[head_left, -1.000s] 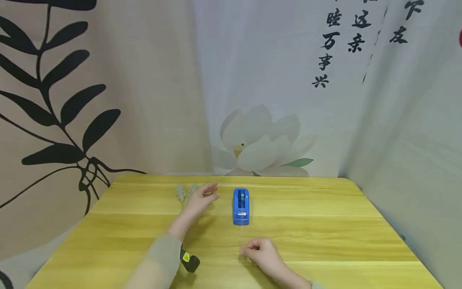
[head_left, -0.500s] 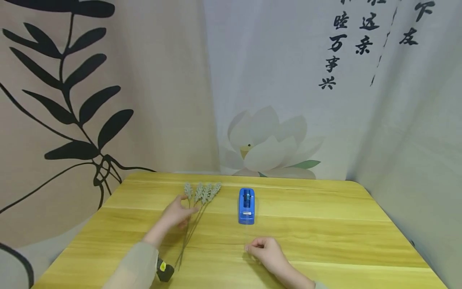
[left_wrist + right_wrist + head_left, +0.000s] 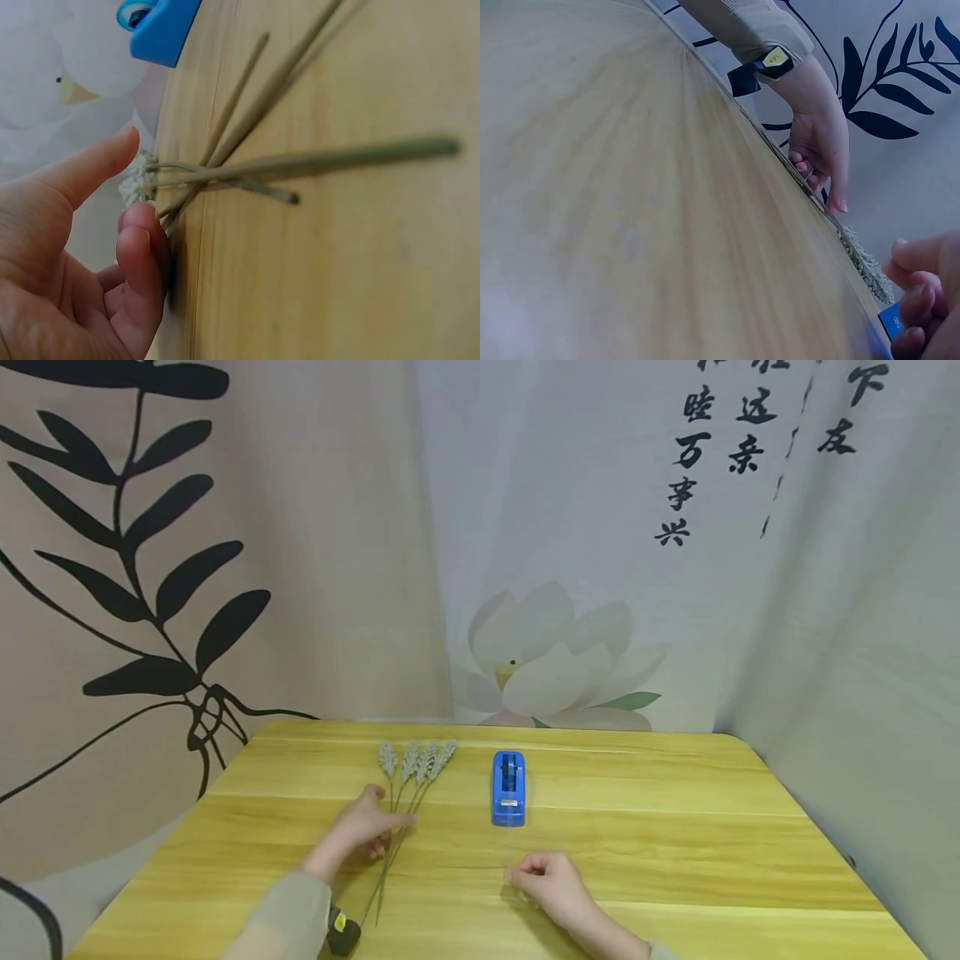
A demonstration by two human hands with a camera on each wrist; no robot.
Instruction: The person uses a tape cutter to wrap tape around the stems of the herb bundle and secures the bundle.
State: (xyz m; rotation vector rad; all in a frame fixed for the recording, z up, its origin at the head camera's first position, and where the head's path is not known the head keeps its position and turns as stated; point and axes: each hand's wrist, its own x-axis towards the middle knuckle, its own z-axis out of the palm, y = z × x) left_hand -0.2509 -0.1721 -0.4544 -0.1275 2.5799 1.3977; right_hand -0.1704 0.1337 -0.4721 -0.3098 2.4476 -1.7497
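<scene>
1. We see four grey-green sprigs (image 3: 424, 764) lying on the left half of the table, heads toward the far edge, thin stems crossing lower down and fanning toward us.
2. Our left hand (image 3: 360, 827) is at those stems, thumb straight out across them and fingers loosely bent, with a wide gap between thumb and fingers; the left wrist view shows no grip, and we cannot tell whether a fingertip touches.
3. Right of the sprigs, well apart from them, stands a blue tape dispenser (image 3: 508, 789), long side pointing toward us.
4. Nearer us, our right hand (image 3: 551, 885) has its fingers curled and its thumb brought to the forefinger; we cannot tell whether anything thin lies between them.
5. At our left cuff sits a small black device (image 3: 343, 933) with a yellow patch; both sleeves (image 3: 281, 914) are pale.
6. Under everything we have a yellowish wooden table (image 3: 675, 835), its grain and plank lines running sideways, its far corners rounded.
7. Behind the far edge hangs a pale curtain (image 3: 360, 568), printed with a black leafy branch (image 3: 176, 581) at left, a soft white lotus (image 3: 551, 668) at centre and black brush characters (image 3: 682, 493) upper right.
8. To our right, plain light cloth (image 3: 862, 693) falls beside the table; at lower left a dark curved band (image 3: 47, 914) shows only in part.
</scene>
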